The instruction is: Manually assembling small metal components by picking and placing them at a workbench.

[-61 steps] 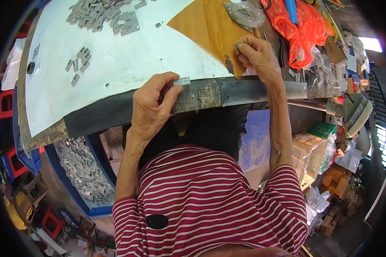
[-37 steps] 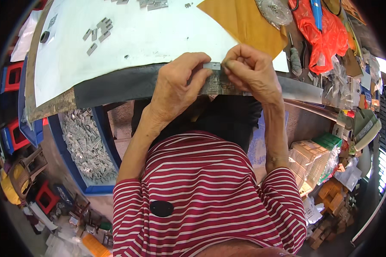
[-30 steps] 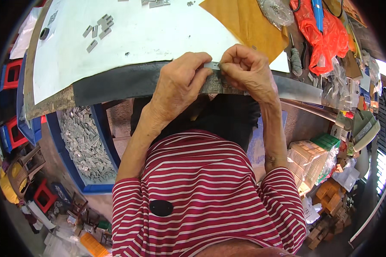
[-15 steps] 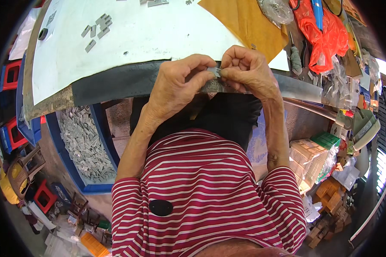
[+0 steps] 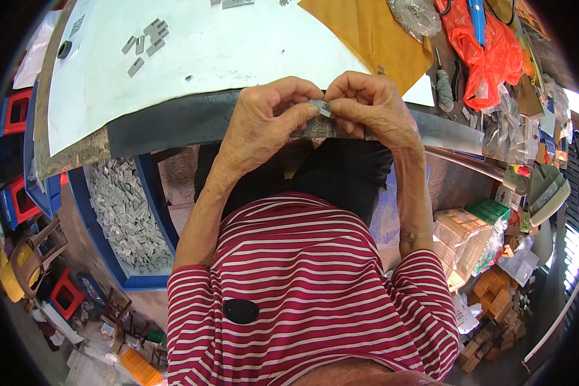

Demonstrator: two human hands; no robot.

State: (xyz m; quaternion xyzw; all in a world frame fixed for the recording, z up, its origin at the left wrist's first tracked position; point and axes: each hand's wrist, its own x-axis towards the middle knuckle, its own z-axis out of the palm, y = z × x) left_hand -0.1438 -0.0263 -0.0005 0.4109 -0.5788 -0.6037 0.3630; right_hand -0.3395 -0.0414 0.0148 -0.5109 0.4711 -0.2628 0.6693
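Far left, below the bench edge: blue plastic tub (image 5: 119, 212) heaped with small grey metal pieces, all much alike, flat and rectangular.

On the white-topped bench (image 5: 238, 58), upper left: a loose cluster of grey flat metal pieces (image 5: 145, 46), lying apart from the hands.

Centre, over the dark front edge of the bench: left hand (image 5: 264, 125), fingers curled, thumb and forefinger pressed together on the left end of a small flat grey metal clip (image 5: 318, 107). The clip is dull silver-grey, thin, short, roughly rectangular, held a little tilted; most of it is covered by fingertips, so finer shape cannot be told.

Right hand (image 5: 373, 106) meets it from the other side, fingers bunched, thumb and forefinger pinching the clip's right end. The two hands touch at the fingertips.

Further right on the bench: sheet of mustard-yellow paper (image 5: 367, 32), then a crumpled orange-red plastic bag (image 5: 489, 58).
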